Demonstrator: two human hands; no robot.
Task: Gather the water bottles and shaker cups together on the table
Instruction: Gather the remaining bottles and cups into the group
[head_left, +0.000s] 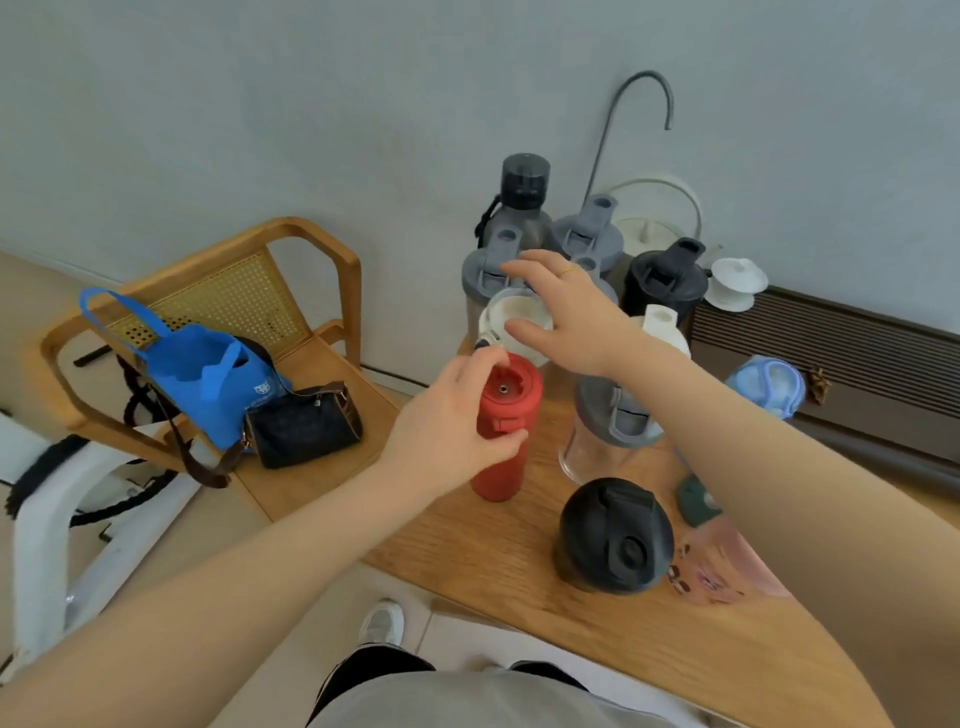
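Left hand (447, 415) grips the red bottle (506, 431); right hand (566, 317) covers a white-lidded bottle (511, 317).

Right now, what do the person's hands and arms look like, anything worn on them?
Both arms are bare, with no sleeves in view. The right hand wears a thin gold ring on one finger. The left hand shows no ring, watch or glove.

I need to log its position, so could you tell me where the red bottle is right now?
The red bottle stands upright near the table's left edge, gripped by the left hand, beside the clear shaker cup.
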